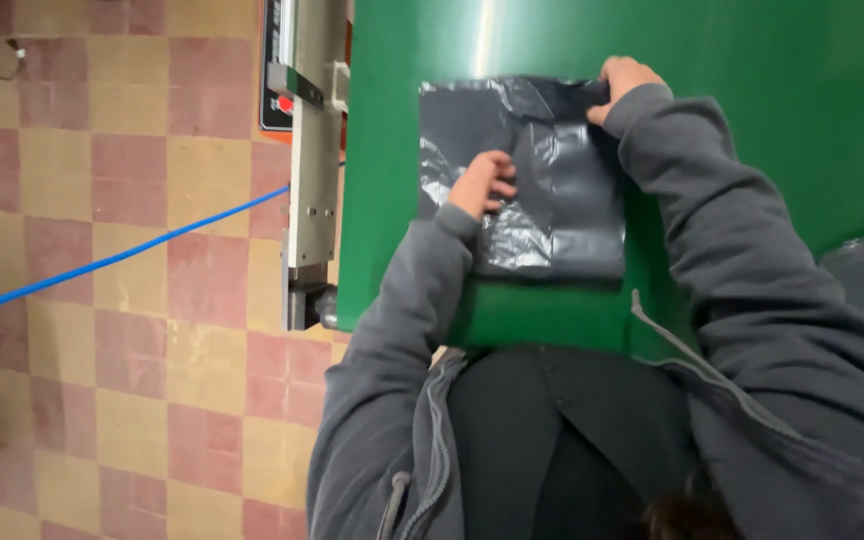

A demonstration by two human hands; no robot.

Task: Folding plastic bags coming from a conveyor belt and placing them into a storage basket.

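Black plastic bag (552, 200), glossy and crinkled, lies folded into a rough rectangle at the centre of the frame on a smooth green table (752, 80). Left hand (484, 182) presses flat on its wrinkled middle; right hand (620, 85) pinches its upper right corner. Left of the table: a metal rail (310, 190), a blue cable (112, 258), and checkered floor tiles (132, 400).

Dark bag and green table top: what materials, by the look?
Dark bag: thin plastic film, likely polyethylene; glossy, crinkled, with sharp highlights. Green table top: smooth, semi-gloss painted or laminated surface, reflecting a light streak; the core underneath can't be told.
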